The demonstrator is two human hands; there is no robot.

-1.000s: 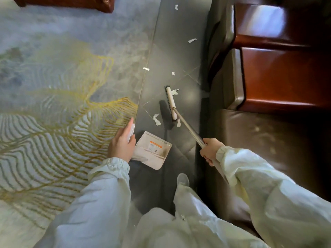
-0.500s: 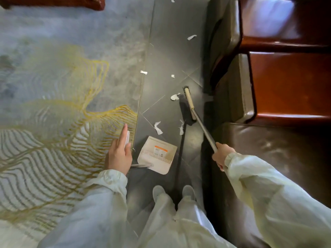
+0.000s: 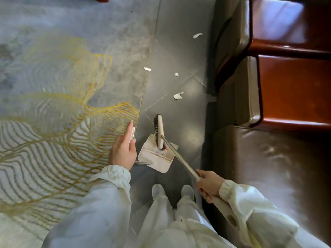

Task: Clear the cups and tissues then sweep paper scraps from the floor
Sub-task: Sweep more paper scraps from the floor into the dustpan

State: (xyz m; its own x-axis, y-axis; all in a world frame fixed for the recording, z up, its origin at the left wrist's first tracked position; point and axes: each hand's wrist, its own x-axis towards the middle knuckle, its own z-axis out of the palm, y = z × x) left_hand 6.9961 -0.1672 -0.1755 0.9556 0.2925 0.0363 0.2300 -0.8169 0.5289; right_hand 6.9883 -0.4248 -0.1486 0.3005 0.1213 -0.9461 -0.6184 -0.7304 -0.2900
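One stroke has been drawn home: the broom (image 3: 160, 133), held out over the farther tiles half a second ago, has been pulled back until its head lies across the mouth of the dustpan (image 3: 157, 158). Its shaft is gripped by the right hand (image 3: 208, 185), the fingers wrapped round it.

The dustpan has been kept on the dark tile floor (image 3: 179, 51), just beside the edge of the carpet (image 3: 62, 86). It is steadied from above by the left hand (image 3: 123, 151), which is closed on the white grip of the upright handle, the forefinger laid straight along it.

The two bits that lay just ahead of the pan are no longer seen on the tiles. They are judged to have been swept in, or to be hidden under the bristles.

Four paper scraps (image 3: 178, 96) are left farther out on the tiles, well apart from one another. They are white, torn and curled. The one nearest the broom is among the largest. More strokes are judged to be needed.
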